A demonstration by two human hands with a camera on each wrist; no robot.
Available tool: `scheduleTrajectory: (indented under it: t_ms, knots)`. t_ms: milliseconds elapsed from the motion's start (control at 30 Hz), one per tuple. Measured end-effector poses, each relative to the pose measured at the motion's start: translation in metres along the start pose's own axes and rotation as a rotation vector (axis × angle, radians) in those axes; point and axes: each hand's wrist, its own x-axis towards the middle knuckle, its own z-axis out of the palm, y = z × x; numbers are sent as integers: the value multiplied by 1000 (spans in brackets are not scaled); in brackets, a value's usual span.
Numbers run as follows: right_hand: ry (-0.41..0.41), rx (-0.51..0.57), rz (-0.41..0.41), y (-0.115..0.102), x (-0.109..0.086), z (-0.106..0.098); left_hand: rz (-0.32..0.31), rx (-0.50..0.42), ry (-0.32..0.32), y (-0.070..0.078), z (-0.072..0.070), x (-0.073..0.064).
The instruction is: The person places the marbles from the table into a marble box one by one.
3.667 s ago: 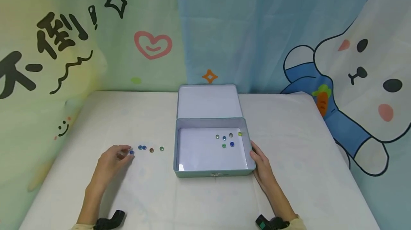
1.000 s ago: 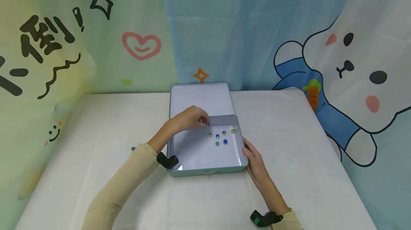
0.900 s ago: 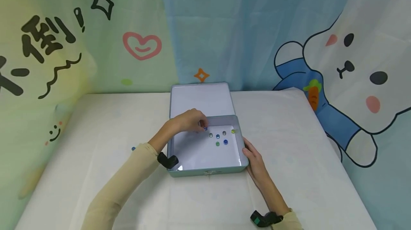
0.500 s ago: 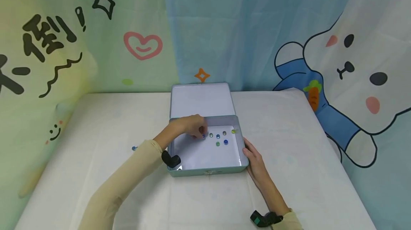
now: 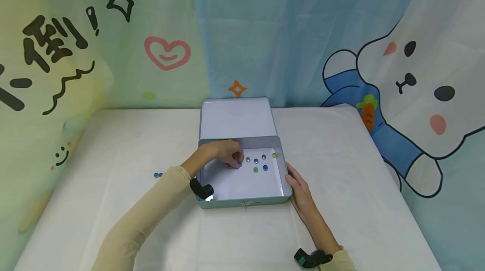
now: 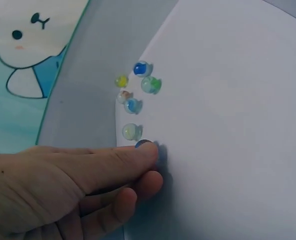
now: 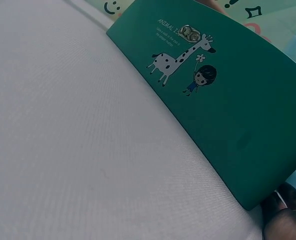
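A hinged tin box (image 5: 278,187) stands on the table with its lid (image 5: 238,118) folded back. My left hand (image 5: 227,152) reaches inside it and pinches a blue marble (image 6: 144,143) between thumb and index finger, close over the white floor. Just right of those fingertips lie several loose marbles, among them a green one (image 5: 255,170), a dark blue one (image 5: 265,168) and a yellow one (image 5: 274,155). My right hand (image 5: 303,189) rests against the box's right side with extended fingers. The right wrist view has the green front wall (image 7: 227,110) with a giraffe print.
Left of the box, two blue marbles (image 5: 156,175) lie on the white tablecloth (image 5: 132,144), right by my left sleeve (image 5: 151,212). This sleeve covers part of the cloth. A printed curtain (image 5: 242,31) hangs behind the table's far edge.
My left hand has carried the blue marble from the tablecloth over to the box and lowered it from near the back wall toward the floor. My right hand stays at the box's side.
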Motion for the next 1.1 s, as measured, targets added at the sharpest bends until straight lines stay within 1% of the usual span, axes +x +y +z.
scheduleTrajectory:
  t_ms: [100, 167, 233, 300, 367, 433, 500, 533, 567, 600, 667, 700, 800, 867, 933, 1033, 1100]
  knots:
    - [2, -6, 3, 1, 0, 2, -5, 5, 4, -3, 1, -1]
    - [2, -1, 5, 1, 1, 3, -10, 24, -4, -3, -1, -3]
    - [0, 4, 8, 1, 1, 4, -21, 48, -18, -2, -6, -8]
    - [6, 1, 15, 2, 2, 5, -20, 61, -30, 1, -15, -18]
    - [14, -3, 22, 2, 2, 5, 7, 45, -21, 2, -27, -32]
    - [19, -2, 26, 2, 2, 6, 64, 0, 22, 0, -39, -51]
    - [17, -9, 33, 2, 2, 6, 132, -35, 102, -7, -48, -75]
    - [15, -12, 35, 2, 2, 7, 153, -55, 149, -12, -51, -89]
    - [15, -15, 38, 1, 1, 7, 170, -69, 203, -19, -52, -103]
    - [15, -16, 39, 1, 1, 7, 170, -85, 259, -26, -51, -116]
    - [17, -19, 43, 1, 0, 7, 132, -118, 367, -43, -44, -143]
    - [18, -19, 45, 1, 0, 7, 104, -133, 413, -52, -38, -154]
    - [18, -8, 44, 0, -1, 7, 2, -157, 521, -80, -10, -183]
    - [11, -16, 46, 0, -1, 7, -72, -152, 565, -97, 11, -199]
    - [8, -25, 49, -1, -2, 7, -134, -162, 604, -110, 30, -212]
    - [18, -40, 52, -3, -1, 7, -205, -193, 649, -123, 54, -227]
    - [22, -39, 52, -4, 0, 7, -236, -220, 666, -127, 65, -233]
